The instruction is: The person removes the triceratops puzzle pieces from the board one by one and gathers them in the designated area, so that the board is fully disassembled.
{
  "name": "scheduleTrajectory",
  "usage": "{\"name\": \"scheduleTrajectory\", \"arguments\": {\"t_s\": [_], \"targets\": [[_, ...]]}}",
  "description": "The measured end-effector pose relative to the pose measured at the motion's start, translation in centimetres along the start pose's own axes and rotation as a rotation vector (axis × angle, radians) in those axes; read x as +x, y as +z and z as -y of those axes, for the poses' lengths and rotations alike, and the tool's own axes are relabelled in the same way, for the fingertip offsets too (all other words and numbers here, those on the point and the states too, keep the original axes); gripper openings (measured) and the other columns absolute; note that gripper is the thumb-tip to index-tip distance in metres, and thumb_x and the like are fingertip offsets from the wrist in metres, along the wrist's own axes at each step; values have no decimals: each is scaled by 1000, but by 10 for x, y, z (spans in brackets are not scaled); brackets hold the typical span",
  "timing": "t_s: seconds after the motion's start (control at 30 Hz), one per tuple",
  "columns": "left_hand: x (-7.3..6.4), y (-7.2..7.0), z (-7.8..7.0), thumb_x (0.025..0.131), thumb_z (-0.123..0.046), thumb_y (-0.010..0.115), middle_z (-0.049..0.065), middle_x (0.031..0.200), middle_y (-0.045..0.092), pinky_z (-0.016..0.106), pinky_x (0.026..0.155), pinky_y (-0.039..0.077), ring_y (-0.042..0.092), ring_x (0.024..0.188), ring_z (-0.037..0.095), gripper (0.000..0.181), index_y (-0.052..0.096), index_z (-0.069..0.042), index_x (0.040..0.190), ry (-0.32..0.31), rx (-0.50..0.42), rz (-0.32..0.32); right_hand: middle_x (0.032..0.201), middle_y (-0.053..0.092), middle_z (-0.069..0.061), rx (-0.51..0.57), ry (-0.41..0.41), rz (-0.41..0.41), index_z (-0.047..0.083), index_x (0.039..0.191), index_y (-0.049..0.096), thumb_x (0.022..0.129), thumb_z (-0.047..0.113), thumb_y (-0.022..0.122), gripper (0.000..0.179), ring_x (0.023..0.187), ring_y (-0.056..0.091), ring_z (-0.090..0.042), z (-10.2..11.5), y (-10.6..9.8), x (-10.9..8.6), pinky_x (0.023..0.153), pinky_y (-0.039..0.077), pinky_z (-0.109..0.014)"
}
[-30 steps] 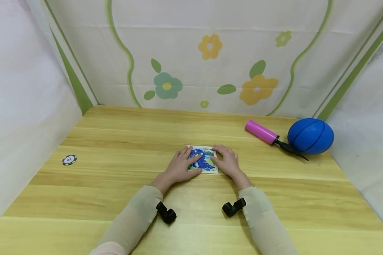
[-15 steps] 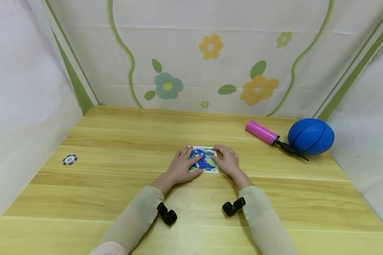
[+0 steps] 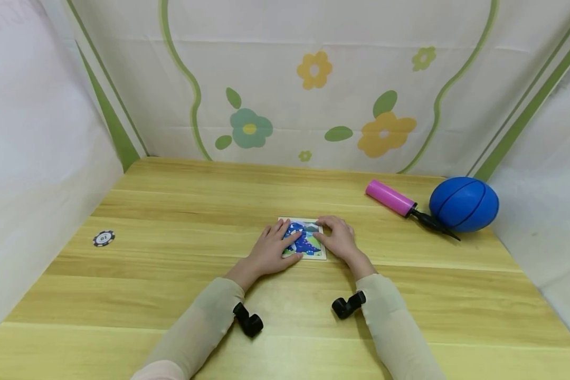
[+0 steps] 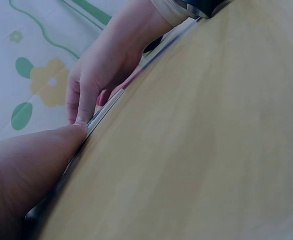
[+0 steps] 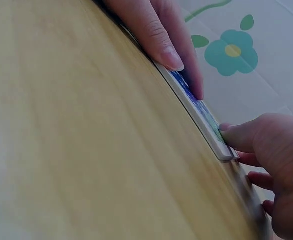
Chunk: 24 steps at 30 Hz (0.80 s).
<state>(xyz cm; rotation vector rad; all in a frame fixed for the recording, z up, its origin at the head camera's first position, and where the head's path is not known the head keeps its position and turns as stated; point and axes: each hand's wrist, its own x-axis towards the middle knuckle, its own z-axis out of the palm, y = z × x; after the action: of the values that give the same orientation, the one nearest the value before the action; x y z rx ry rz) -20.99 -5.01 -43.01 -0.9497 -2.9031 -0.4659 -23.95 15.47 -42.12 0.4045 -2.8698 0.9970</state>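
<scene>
A small square picture puzzle [image 3: 308, 242] with a pale raised border and a blue dinosaur print lies flat on the wooden table. My left hand [image 3: 268, 250] rests over its left side, fingers spread and mostly straight, its thumb along the near edge. At the right side, my right hand [image 3: 338, 240] holds the board, thumb on the printed face and curled fingers by the right edge and far corner. In the right wrist view, the right hand's thumb [image 5: 236, 136] presses near the puzzle's corner, while the left hand [image 5: 156, 37] touches its surface. The palms hide parts of the picture.
A pink hand pump [image 3: 391, 198] with a black handle lies at the back right, against a blue ball [image 3: 464, 204]. Far to the left is a black-and-white poker chip [image 3: 104, 238]. A flowered white curtain [image 3: 285, 95] borders the table's back.
</scene>
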Motion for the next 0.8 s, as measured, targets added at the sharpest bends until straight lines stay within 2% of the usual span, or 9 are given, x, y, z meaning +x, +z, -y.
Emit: {"name": "scheduleTrajectory", "arguments": {"t_s": [0.17, 0.57, 0.7, 0.8], "targets": [[-1, -1, -2, 86, -52, 36, 12, 140, 19, 48, 98, 11, 11, 128, 24, 60, 35, -15, 134, 34, -11, -6, 118, 50, -10, 2, -5, 5, 6, 105, 58, 81, 21, 61, 29, 113, 36, -27, 0, 1, 1, 92, 14, -49], [0, -2, -4, 86, -49, 39, 13, 140, 19, 48, 98, 12, 13, 127, 25, 59, 34, -14, 134, 39, -15, 3, 116, 50, -10, 17, -18, -31, 6, 105, 56, 80, 20, 61, 29, 113, 35, -27, -4, 5, -1, 93, 12, -48], [0, -1, -3, 86, -49, 39, 13, 140, 19, 49, 98, 12, 13, 127, 25, 59, 35, -14, 134, 35, -18, 1, 115, 50, -10, 62, -25, -62, 6, 105, 55, 79, 18, 62, 30, 112, 36, -27, -3, 5, -1, 93, 12, -48], [0, -1, -2, 87, -50, 37, 13, 140, 19, 48, 98, 10, 11, 128, 24, 60, 34, -13, 134, 36, -40, -5, 111, 52, -11, 117, -18, -93, 5, 103, 57, 77, 15, 64, 29, 108, 39, -26, -2, 5, -1, 93, 16, -46]]}}
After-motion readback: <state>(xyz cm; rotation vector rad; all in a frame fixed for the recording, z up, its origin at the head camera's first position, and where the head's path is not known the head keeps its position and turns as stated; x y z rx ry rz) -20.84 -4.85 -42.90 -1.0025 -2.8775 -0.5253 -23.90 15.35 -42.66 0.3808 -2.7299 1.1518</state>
